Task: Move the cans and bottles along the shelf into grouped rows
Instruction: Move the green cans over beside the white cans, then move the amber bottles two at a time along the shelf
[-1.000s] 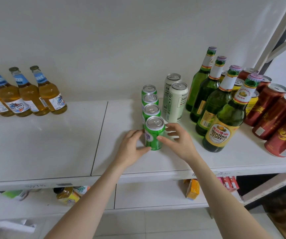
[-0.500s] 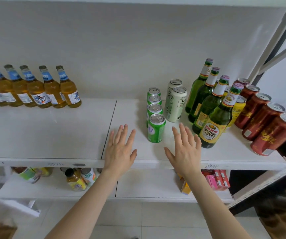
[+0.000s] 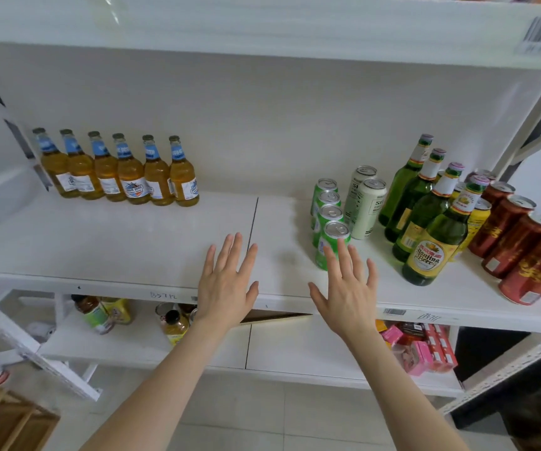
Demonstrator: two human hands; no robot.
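On the white shelf [image 3: 132, 242] several green cans [image 3: 329, 222] stand in a front-to-back row. Two tall pale cans [image 3: 365, 206] sit just right of them. Further right come several green bottles [image 3: 432, 236] in a row, then yellow cans [image 3: 477, 222] and dark red cans [image 3: 523, 242]. At the far left stand several amber bottles with blue labels [image 3: 122, 170]. My left hand [image 3: 227, 284] hovers flat over the shelf's front edge, fingers straight, holding nothing. My right hand [image 3: 349, 288] is spread the same way, its fingertips in front of the nearest green can.
An upper shelf [image 3: 262, 24] overhangs the space. The lower shelf [image 3: 295, 346] holds jars [image 3: 100, 315] at the left and pink boxes [image 3: 422, 346] at the right. A wooden crate [image 3: 5, 421] sits on the floor at bottom left. A metal upright [image 3: 529, 102] frames the right side.
Both hands let go of the front green can and pulled back toward the shelf's front edge, fingers now spread. The view has drawn back and risen, showing more of the shelving.
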